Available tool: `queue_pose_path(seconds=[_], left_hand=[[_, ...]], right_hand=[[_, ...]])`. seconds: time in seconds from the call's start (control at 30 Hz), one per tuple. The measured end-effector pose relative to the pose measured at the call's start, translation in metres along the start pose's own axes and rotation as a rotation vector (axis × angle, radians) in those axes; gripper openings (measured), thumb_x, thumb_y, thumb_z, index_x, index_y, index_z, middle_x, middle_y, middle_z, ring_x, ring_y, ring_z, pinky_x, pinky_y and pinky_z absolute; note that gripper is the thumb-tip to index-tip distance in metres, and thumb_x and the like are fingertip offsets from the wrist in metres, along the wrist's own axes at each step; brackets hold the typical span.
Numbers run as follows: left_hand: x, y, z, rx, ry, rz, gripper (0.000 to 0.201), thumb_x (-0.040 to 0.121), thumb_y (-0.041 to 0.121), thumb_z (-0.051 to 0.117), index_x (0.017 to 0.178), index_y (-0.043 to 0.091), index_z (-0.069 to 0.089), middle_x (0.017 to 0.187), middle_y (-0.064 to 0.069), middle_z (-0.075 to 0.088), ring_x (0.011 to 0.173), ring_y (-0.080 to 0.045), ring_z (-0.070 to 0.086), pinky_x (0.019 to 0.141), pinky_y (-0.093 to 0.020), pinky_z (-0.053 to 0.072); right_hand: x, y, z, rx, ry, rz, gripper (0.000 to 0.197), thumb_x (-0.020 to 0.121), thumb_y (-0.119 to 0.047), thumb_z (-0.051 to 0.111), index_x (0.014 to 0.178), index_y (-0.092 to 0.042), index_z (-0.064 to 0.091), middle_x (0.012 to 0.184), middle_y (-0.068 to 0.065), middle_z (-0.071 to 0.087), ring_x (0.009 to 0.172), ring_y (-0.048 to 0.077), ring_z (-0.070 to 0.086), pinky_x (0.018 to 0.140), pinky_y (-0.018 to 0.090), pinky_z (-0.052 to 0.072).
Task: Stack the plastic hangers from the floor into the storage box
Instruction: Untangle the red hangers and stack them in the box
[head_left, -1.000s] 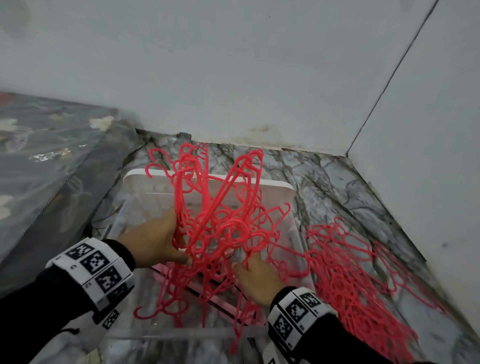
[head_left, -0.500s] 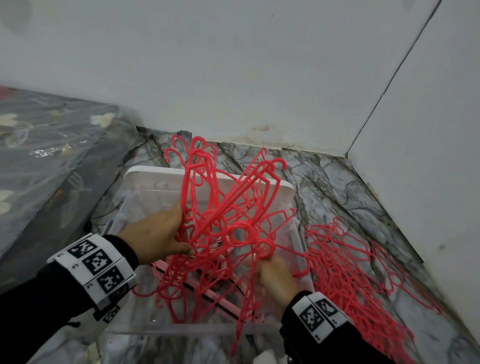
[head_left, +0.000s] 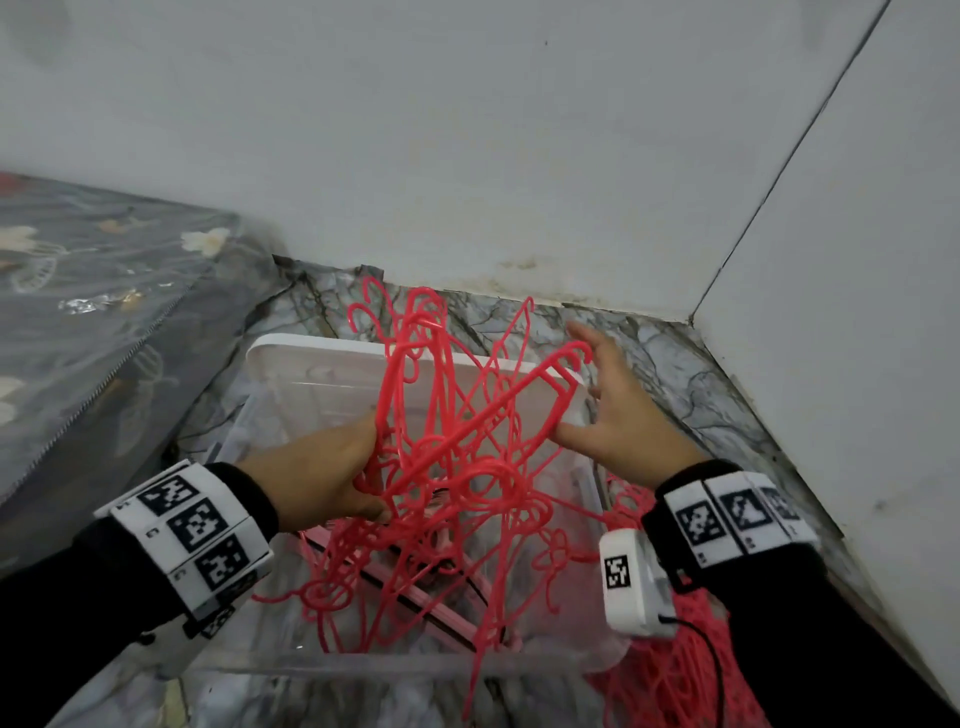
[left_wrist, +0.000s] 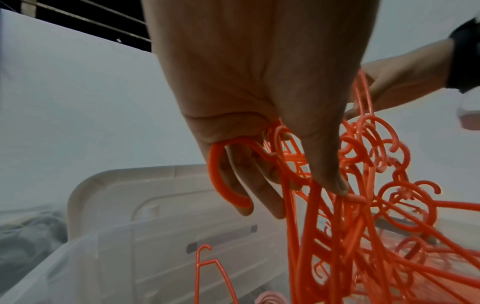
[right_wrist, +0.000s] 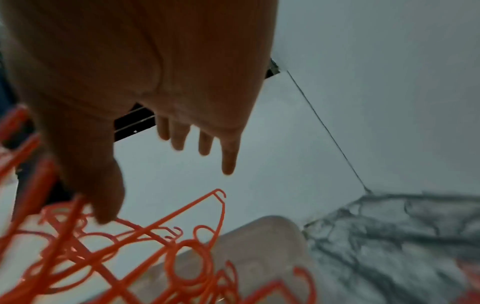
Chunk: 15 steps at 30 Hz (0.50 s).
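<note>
left wrist view shows fingers (left_wrist: 262, 191) hooking hangers (left_wrist: 337, 216); head view hides this

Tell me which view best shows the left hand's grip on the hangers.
The left wrist view: the left hand's fingers curl round hooks of the hangers. The head view shows only the back of that hand against the bundle; the right wrist view doesn't show it.

Home room corner; marble-pattern floor (head_left: 649, 358); white walls (head_left: 467, 130); floral zipped mattress (head_left: 93, 312).
</note>
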<state>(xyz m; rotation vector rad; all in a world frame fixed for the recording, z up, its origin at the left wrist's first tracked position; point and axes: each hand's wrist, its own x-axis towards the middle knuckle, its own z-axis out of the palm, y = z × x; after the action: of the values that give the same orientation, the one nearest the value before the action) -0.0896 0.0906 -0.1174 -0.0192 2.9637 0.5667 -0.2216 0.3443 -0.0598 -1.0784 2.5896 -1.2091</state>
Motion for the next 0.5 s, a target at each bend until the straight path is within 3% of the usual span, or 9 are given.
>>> queue_pose_path(seconds=[0.1, 0.17, 0.2, 0.27, 0.3, 0.37, 0.43, 0.5], left_hand=[[-0.001, 0.002, -0.002, 0.014, -0.059, 0.040, 0.063, 0.081, 0.040, 0.071, 0.125, 0.018, 0.032, 0.092, 0.012, 0.048, 0.085, -0.007, 0.052, 0.071, -0.013, 0.033], [-0.003, 0.002, -0.006, 0.015, -0.060, 0.072, 0.054, 0.084, 0.039, 0.068, 0.121, 0.019, 0.035, 0.095, 0.013, 0.047, 0.087, -0.006, 0.050, 0.074, -0.013, 0.033], [-0.004, 0.002, -0.008, 0.014, -0.060, 0.082, 0.051, 0.085, 0.040, 0.067, 0.120, 0.018, 0.036, 0.096, 0.012, 0.047, 0.086, -0.005, 0.048, 0.075, -0.014, 0.034], [-0.006, 0.001, -0.012, 0.027, -0.065, 0.085, 0.052, 0.087, 0.040, 0.065, 0.124, 0.017, 0.037, 0.099, 0.011, 0.051, 0.087, -0.006, 0.049, 0.081, -0.019, 0.040], [-0.006, 0.000, -0.013, 0.043, -0.061, 0.083, 0.054, 0.087, 0.041, 0.064, 0.127, 0.018, 0.036, 0.102, 0.009, 0.053, 0.089, -0.008, 0.052, 0.084, -0.022, 0.042], [-0.006, -0.003, -0.017, 0.077, -0.040, 0.062, 0.058, 0.087, 0.042, 0.064, 0.130, 0.018, 0.035, 0.107, 0.005, 0.058, 0.094, -0.012, 0.055, 0.087, -0.028, 0.044], [-0.005, -0.006, -0.020, 0.100, -0.029, 0.038, 0.058, 0.085, 0.043, 0.066, 0.129, 0.019, 0.036, 0.108, 0.004, 0.059, 0.097, -0.013, 0.056, 0.087, -0.028, 0.044], [-0.005, -0.009, -0.022, 0.107, -0.041, 0.016, 0.056, 0.082, 0.043, 0.069, 0.125, 0.021, 0.039, 0.108, 0.005, 0.060, 0.096, -0.012, 0.057, 0.086, -0.028, 0.044]], right_hand=[[0.010, 0.007, -0.003, -0.312, -0.149, -0.171, 0.086, 0.076, -0.027, 0.078, 0.146, -0.021, 0.030, 0.152, -0.011, 0.024, 0.143, 0.010, 0.018, 0.119, 0.029, 0.013], [0.013, 0.019, 0.006, -0.531, -0.229, -0.276, 0.078, 0.081, -0.034, 0.073, 0.146, -0.022, 0.032, 0.150, -0.013, 0.023, 0.142, 0.006, 0.014, 0.115, 0.017, 0.002], [0.013, 0.023, 0.012, -0.544, -0.234, -0.265, 0.079, 0.081, -0.036, 0.072, 0.147, -0.022, 0.031, 0.151, -0.009, 0.027, 0.141, 0.006, 0.017, 0.111, 0.011, 0.003], [0.013, 0.031, 0.021, -0.541, -0.210, -0.246, 0.075, 0.081, -0.040, 0.071, 0.144, -0.021, 0.036, 0.149, -0.001, 0.037, 0.136, 0.011, 0.028, 0.112, 0.010, 0.013], [0.012, 0.033, 0.026, -0.562, -0.206, -0.246, 0.066, 0.083, -0.040, 0.067, 0.141, -0.021, 0.042, 0.145, 0.001, 0.042, 0.133, 0.014, 0.035, 0.113, 0.019, 0.023], [0.010, 0.036, 0.032, -0.568, -0.265, -0.205, 0.046, 0.087, -0.036, 0.062, 0.129, -0.020, 0.055, 0.132, 0.001, 0.055, 0.122, 0.019, 0.048, 0.104, 0.035, 0.038], [0.002, 0.034, 0.041, -0.583, -0.415, -0.110, 0.035, 0.089, -0.028, 0.058, 0.122, -0.019, 0.058, 0.121, 0.003, 0.060, 0.112, 0.021, 0.054, 0.098, 0.033, 0.042], [-0.006, 0.031, 0.050, -0.580, -0.525, -0.074, 0.026, 0.091, -0.020, 0.053, 0.114, -0.009, 0.060, 0.114, 0.010, 0.061, 0.106, 0.025, 0.055, 0.092, 0.029, 0.042]])
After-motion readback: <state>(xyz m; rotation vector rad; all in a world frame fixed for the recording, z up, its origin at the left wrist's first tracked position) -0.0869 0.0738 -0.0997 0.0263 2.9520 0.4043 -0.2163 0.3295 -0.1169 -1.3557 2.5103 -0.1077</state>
